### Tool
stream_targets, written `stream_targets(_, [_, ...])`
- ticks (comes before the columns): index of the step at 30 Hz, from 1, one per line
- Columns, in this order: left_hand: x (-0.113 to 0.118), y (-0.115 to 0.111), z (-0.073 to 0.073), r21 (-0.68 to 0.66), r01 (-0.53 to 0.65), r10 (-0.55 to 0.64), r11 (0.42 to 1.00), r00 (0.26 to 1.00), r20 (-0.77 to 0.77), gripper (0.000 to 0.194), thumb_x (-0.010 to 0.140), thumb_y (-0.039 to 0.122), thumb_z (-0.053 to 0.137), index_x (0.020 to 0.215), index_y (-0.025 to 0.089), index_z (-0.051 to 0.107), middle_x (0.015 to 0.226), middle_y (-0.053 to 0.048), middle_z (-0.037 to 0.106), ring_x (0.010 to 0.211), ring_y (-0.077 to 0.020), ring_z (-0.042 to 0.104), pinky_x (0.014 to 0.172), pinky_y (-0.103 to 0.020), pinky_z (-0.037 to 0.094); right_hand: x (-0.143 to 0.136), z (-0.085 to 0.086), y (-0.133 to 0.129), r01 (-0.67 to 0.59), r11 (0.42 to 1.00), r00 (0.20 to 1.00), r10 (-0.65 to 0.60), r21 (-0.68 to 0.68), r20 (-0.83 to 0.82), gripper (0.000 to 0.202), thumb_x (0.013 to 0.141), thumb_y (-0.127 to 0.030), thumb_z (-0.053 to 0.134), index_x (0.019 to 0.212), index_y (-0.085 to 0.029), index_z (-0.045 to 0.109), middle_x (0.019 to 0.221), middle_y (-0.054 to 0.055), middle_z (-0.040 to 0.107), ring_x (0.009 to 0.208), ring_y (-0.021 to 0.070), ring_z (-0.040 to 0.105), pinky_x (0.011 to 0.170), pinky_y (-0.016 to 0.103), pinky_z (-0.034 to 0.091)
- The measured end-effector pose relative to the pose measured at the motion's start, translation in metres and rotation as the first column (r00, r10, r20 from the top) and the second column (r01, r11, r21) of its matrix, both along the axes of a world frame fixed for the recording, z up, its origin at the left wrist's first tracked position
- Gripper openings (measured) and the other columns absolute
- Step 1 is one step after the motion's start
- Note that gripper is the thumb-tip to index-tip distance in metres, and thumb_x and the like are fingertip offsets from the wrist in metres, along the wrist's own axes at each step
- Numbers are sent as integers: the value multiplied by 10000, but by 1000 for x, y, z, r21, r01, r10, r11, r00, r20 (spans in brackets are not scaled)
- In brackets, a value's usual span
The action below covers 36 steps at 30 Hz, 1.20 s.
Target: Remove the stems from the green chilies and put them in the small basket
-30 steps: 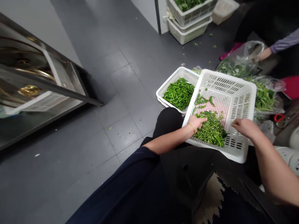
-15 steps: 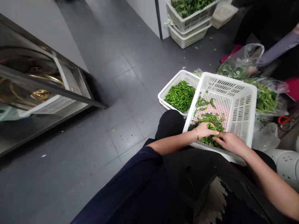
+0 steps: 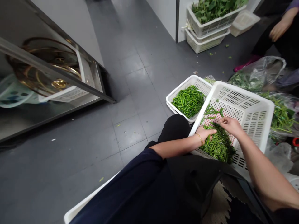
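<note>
A deep white plastic basket rests tilted across my lap. A heap of thin green stems and chillies lies at its near side, and several loose green chillies lie farther up. My left hand, with a gold bracelet at the wrist, is closed around a few green chillies at the left of the heap. Just right of it, my right hand pinches thumb and finger together above the heap; what is between the fingertips is too small to make out.
A shallower white basket of green chillies stands on the floor beyond my left knee. Bags of leafy greens lie at right, near another person's hand. Stacked baskets stand at the wall. A metal shelf holds lids at left.
My hands, together over the heap before, have drawn apart; my right hand has moved up the basket. More of the heap shows. The view has shifted, and the other person's hand has come into sight.
</note>
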<state>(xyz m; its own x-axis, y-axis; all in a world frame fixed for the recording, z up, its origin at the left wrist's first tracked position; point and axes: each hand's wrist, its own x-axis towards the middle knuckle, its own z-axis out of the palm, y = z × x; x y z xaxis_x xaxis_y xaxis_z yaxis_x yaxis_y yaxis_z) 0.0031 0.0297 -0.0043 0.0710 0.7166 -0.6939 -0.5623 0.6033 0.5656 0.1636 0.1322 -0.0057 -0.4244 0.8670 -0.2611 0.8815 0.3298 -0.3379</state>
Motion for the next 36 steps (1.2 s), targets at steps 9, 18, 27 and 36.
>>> stream_targets(9, [10,3,-8,42,63,-62,997,998,-24,314,593,167,746,656,158,439,477,86,441,383,-38,416,419,-181,357,-28,-15,-3,-62,998,924,65,-21,377,352,831,-406,461,1056,-197,634,1052,121,584,863,222,597,676,312,419])
stream_targets(18, [2,5,3,196,-7,7,981,1000,2,339,580,311,765,722,141,508,577,55,515,397,-24,414,411,-182,330,-16,53,-48,-213,968,975,201,-135,-100,252,827,-460,481,812,-219,554,679,-1,610,593,139,542,578,251,386])
stream_targets(27, [-10,4,14,199,30,-74,979,973,217,401,566,434,754,688,123,533,611,-3,582,404,-37,425,389,-194,288,-4,28,-19,-11,968,997,29,-250,70,332,862,-427,396,854,-178,616,720,66,622,570,163,555,560,293,427])
stream_targets(36, [-1,6,2,175,108,-124,979,989,85,321,541,246,783,687,133,521,551,37,533,421,-41,436,396,-180,296,-59,-13,21,-167,986,928,151,17,340,366,874,-348,379,1096,-191,623,1038,133,590,834,222,600,681,325,432])
